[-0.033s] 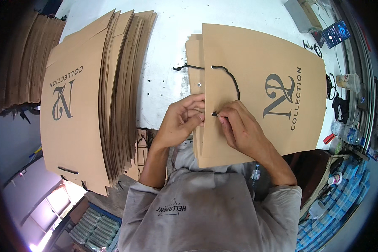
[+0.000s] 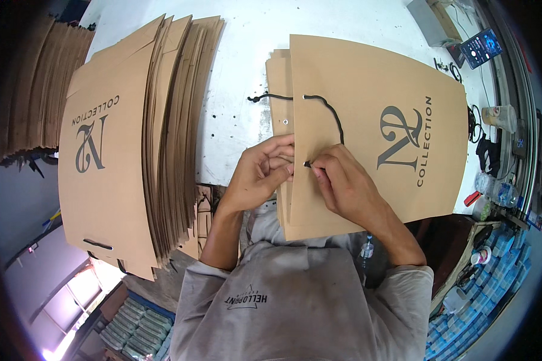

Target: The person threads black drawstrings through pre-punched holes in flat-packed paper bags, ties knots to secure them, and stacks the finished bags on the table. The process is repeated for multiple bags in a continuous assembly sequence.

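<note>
On the white table (image 2: 241,120), a fanned stack of flat kraft bags (image 2: 120,162) lies at left. At centre, the left hand (image 2: 260,174) pinches the near edge of a smooth brown paper bag (image 2: 373,138), its long axis running left to right. The right hand (image 2: 343,183) grips the tip of a black cord (image 2: 334,117) curving far-left.

The single camera sits on the person's head and looks steeply down, close above the white table (image 2: 241,54). The fisheye lens bends the edges. The person's own chest and forearms enter from the lower edge; no second view exists.
</note>
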The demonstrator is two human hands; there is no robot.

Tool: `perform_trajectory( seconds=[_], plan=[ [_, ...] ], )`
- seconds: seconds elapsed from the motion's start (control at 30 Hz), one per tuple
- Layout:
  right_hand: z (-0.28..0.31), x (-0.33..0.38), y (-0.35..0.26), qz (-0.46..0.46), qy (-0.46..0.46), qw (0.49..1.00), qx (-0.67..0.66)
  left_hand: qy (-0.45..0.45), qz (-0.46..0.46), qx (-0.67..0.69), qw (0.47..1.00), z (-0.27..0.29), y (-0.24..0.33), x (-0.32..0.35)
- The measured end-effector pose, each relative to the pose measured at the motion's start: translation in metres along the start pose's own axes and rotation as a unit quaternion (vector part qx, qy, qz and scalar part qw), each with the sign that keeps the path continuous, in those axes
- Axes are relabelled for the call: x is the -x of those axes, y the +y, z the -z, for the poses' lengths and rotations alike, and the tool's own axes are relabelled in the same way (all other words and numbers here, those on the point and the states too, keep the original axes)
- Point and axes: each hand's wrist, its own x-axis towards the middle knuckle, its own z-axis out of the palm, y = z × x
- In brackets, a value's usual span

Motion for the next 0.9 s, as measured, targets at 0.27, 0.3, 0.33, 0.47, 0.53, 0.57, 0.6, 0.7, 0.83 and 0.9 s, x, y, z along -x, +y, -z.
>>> perform_trajectory(
  seconds=[0.27, 0.3, 0.33, 0.47, 0.53, 0.57, 0.6, 0.7, 0.83, 0.9],
  plan=[
    [-0.017, 0.008, 0.020, 0.046, 0.036, 0.997, 0.050, 0.040, -0.043, -0.059, 0.996, -0.006, -0.017, -0.003],
    [-0.015, 0.008, 0.023, 0.057, 0.043, 0.996, 0.057, 0.059, -0.043, -0.113, 0.991, -0.008, -0.011, 0.000],
    [-0.012, 0.009, 0.025, 0.045, 0.067, 0.995, 0.052, 0.079, -0.043, -0.166, 0.982, -0.008, -0.007, 0.004],
    [0.011, 0.026, 0.050, -0.002, 0.143, 0.990, -0.009, 0.342, -0.175, -0.267, 0.884, 0.023, 0.001, 0.017],
    [0.014, 0.028, 0.057, -0.015, 0.170, 0.983, -0.066, 0.409, -0.219, -0.265, 0.845, 0.034, -0.001, 0.019],
    [0.008, 0.029, 0.054, -0.019, 0.162, 0.985, -0.049, 0.397, -0.223, -0.258, 0.852, 0.030, -0.002, 0.022],
    [0.007, 0.023, 0.043, -0.024, 0.153, 0.988, -0.027, 0.384, -0.229, -0.245, 0.860, 0.018, -0.004, 0.023],
    [-0.007, 0.004, -0.005, 0.005, 0.140, 0.981, -0.131, 0.176, -0.188, -0.169, 0.951, -0.018, 0.007, 0.033],
    [-0.017, 0.000, -0.019, 0.042, 0.161, 0.967, -0.192, 0.159, -0.193, -0.136, 0.959, -0.026, 0.014, 0.026],
    [-0.014, 0.001, -0.022, 0.031, 0.157, 0.961, -0.225, 0.140, -0.069, -0.059, 0.986, -0.027, 0.013, 0.026]
  ],
)
